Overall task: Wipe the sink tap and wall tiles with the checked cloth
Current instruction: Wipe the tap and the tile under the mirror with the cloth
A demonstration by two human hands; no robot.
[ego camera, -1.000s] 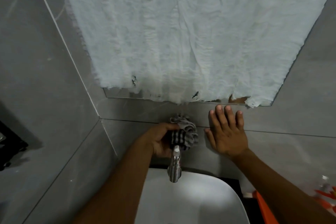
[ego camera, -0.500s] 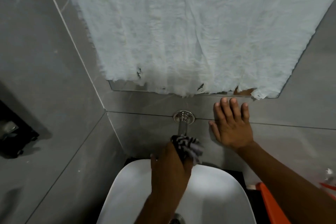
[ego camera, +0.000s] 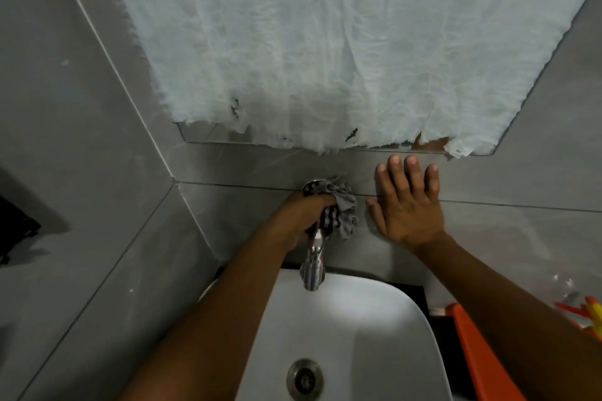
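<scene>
- Chrome tap (ego camera: pixel 313 265) runs from the wall toward the basin, its base under the left hand (ego camera: pixel 304 213), fingers clenched round the checked cloth (ego camera: pixel 338 210).
- Right hand (ego camera: pixel 408 208) lies flat, grasping nothing (bracing on tile beside it).

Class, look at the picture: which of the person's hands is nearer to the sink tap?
Left. The left hand grips the checked cloth around the base of the tap, touching it. The right hand lies flat on the wall tile, beside the tap and clear of it.
</scene>
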